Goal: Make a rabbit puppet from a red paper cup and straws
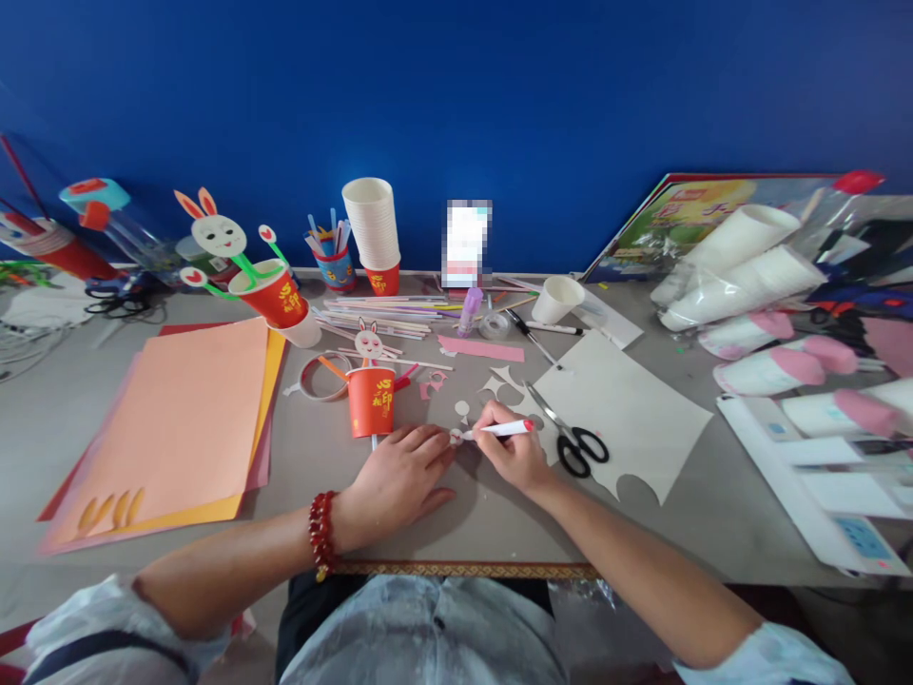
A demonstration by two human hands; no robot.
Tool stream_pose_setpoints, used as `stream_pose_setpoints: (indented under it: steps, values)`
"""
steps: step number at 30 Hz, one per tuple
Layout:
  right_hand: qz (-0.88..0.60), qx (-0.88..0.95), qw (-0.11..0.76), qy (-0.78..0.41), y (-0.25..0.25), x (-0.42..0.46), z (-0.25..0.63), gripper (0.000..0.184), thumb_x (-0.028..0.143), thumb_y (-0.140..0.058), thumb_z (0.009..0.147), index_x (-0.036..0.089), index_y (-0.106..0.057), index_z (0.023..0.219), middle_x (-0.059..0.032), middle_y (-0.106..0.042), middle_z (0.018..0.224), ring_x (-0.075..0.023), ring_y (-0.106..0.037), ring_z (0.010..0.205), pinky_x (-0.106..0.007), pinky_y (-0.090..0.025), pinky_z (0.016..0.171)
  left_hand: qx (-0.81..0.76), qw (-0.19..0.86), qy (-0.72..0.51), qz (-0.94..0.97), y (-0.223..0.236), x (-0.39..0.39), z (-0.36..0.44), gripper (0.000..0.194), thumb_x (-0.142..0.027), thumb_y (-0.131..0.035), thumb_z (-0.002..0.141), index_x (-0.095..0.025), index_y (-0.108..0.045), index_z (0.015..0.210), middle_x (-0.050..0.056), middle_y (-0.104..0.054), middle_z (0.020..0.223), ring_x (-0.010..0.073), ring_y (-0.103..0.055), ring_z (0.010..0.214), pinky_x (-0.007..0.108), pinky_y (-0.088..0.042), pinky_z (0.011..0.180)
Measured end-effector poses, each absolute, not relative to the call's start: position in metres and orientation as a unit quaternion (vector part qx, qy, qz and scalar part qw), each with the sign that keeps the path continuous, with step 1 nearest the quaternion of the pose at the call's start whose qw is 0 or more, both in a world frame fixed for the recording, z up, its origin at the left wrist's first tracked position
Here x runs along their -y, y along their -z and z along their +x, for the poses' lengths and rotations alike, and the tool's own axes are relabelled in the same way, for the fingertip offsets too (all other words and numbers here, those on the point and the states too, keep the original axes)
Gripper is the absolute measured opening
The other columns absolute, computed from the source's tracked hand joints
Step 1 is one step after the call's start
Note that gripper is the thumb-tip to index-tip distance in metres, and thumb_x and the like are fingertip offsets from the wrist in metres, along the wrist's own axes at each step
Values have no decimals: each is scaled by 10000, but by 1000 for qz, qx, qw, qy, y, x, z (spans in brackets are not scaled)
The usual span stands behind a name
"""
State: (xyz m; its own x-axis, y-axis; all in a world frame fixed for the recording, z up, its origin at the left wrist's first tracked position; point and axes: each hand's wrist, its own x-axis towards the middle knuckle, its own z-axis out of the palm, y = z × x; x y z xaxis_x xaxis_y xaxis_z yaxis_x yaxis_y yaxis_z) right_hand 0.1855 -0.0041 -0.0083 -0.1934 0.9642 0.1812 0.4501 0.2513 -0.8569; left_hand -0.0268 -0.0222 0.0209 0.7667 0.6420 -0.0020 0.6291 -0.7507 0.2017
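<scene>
My right hand (512, 451) is closed round a white marker with a red end (512, 428). The marker's tip meets a small white paper disc (456, 437) that bears a reddish mark. My left hand (403, 473) lies flat on the table, its fingertips at the disc's left edge. Just above the disc is another small white paper circle (462, 408). A red paper cup (371, 401) with a bunny face (369, 341) on top stands beyond my left hand. Black-handled scissors (574, 447) lie right of my right hand, partly over a cut white sheet (628, 409).
Coloured paper sheets (192, 409) lie at left, near a finished-looking bunny cup (267, 295). Straws (389, 314), a glue stick (469, 312), a tape roll (320, 376) and stacked cups (372, 224) are behind. Pink-tipped white markers (774, 371) crowd the right side.
</scene>
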Motion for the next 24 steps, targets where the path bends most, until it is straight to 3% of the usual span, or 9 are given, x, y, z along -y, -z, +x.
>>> stream_pose_setpoints:
  steps: [24]
  values:
    - [-524,702,370,-310,11,5,185,182,197,-506,864,224,-460,689,43,-514,600,-117,-470,541,-228,-367,554,-340,90,-25,936,-23,22,-26,481,-440,-573,925,-143,-549,1302,101,-592,1329,277,-516,1248,430,-458,1013]
